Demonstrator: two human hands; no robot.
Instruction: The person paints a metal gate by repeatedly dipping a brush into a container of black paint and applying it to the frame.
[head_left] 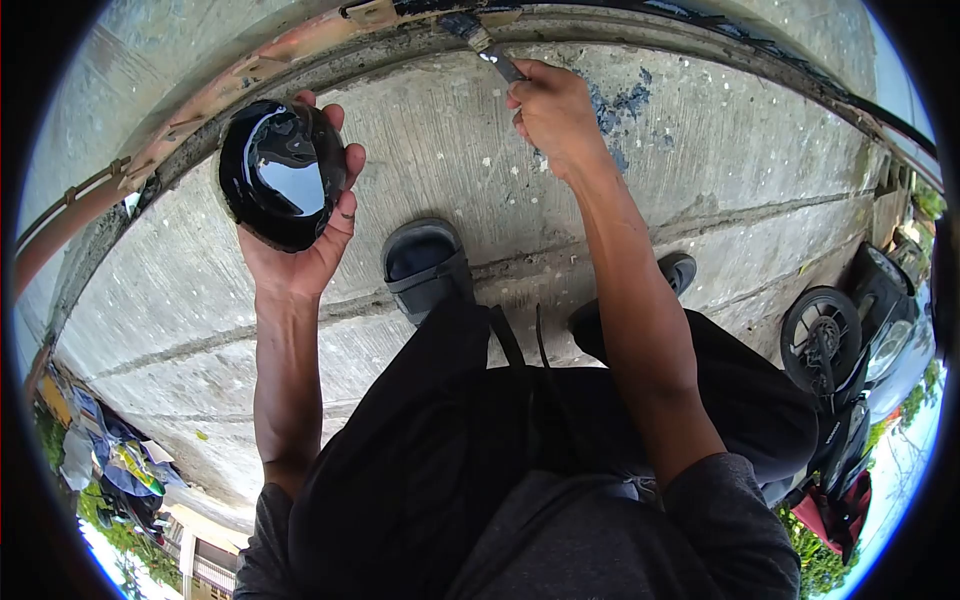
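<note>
Overhead, the hands (300,245) grip a black container (280,175) and a paintbrush (497,62).

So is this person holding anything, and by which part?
Yes: the left hand cups a round container of black liquid around its side; the right hand grips a brush by its handle.

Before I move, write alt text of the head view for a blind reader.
The left hand holds a container of glossy black liquid; the right hand angles a brush toward a metal rail, partly black, partly orange-brown. Concrete lies below, with a motorcycle at far right.
</note>
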